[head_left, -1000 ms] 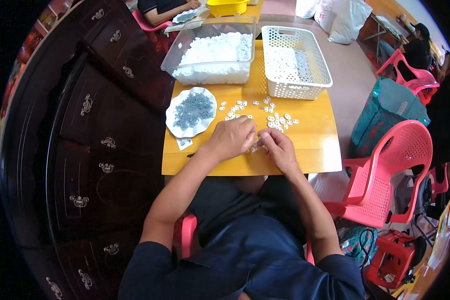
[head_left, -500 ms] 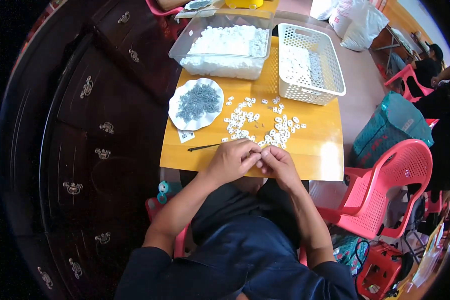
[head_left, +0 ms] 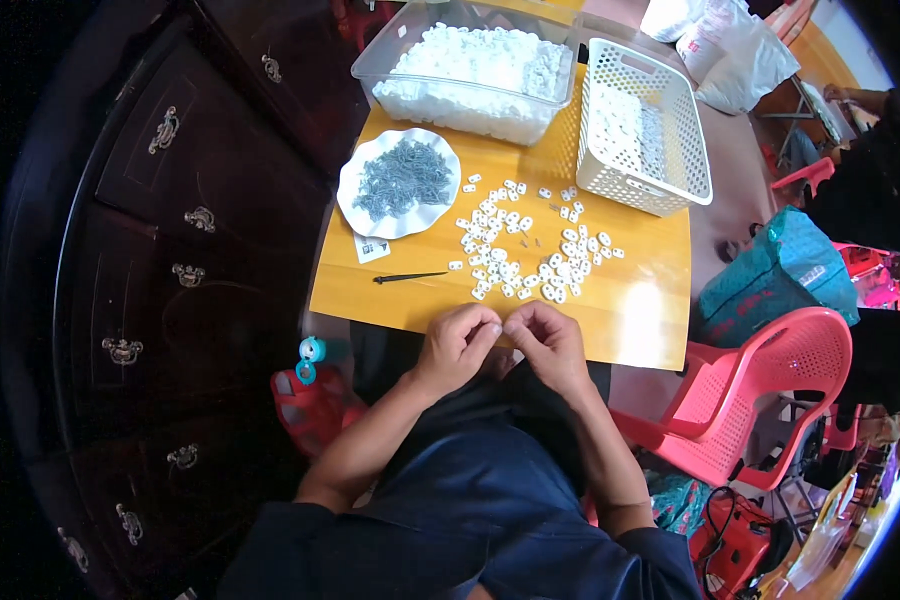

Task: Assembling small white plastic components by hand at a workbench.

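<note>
My left hand (head_left: 457, 345) and my right hand (head_left: 548, 342) meet at the front edge of the yellow table (head_left: 630, 325). Both are closed, thumb against fingers, with the fingertips close together. Anything pinched in them is hidden or too small to name. Just beyond lie many small white plastic pieces with holes (head_left: 560, 275), spread in a loose ring. A few tiny brownish bits (head_left: 526, 242) sit inside that ring. Left of the pieces is a thin black tool (head_left: 410, 277). A white wavy-rimmed plate (head_left: 352, 205) holds a heap of small grey metal parts (head_left: 405, 180).
A clear plastic bin (head_left: 363, 68) full of white pieces and a white perforated basket (head_left: 698, 185) stand at the back. Dark drawers (head_left: 120, 260) flank the left. On the right are a red plastic chair (head_left: 810, 345), a teal bag (head_left: 780, 275) and other people.
My hands have drawn slightly back toward me, and the left no longer covers the black tool's end. The view has tilted and shifted a little.
</note>
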`<state>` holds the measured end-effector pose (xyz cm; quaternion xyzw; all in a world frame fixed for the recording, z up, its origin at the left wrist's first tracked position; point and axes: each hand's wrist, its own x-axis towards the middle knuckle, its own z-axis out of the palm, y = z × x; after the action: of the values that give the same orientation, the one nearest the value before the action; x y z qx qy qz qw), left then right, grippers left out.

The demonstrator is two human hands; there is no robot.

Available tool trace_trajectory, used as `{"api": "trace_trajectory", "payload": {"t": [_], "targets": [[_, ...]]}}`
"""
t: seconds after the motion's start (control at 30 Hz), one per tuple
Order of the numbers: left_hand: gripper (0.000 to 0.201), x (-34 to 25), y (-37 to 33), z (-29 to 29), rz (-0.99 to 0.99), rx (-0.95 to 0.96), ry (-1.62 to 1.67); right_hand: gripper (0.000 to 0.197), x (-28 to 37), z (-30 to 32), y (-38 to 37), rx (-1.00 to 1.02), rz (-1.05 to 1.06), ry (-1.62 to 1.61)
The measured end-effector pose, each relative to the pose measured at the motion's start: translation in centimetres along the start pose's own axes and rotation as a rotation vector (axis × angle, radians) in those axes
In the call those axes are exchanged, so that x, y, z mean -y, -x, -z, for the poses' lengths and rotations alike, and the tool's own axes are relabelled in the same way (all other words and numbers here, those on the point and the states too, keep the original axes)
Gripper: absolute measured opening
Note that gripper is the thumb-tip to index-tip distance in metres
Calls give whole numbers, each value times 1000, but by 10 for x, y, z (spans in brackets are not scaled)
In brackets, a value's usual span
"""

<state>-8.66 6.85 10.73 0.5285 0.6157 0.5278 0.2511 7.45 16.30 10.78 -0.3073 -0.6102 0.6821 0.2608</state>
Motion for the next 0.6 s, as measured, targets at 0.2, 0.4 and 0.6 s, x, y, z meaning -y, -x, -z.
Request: {"api": "trace_trajectory", "payload": {"t": [0.2,0.4,0.6], "targets": [[8,1,3,2,11,-31,30,14,1,-4,0,17,-21,133],[10,-1,4,8,-1,-39,25,19,-1,-11,1,66,-111,39],[12,0,3,9,25,-25,61,15,1,-11,1,26,86,251]]}}
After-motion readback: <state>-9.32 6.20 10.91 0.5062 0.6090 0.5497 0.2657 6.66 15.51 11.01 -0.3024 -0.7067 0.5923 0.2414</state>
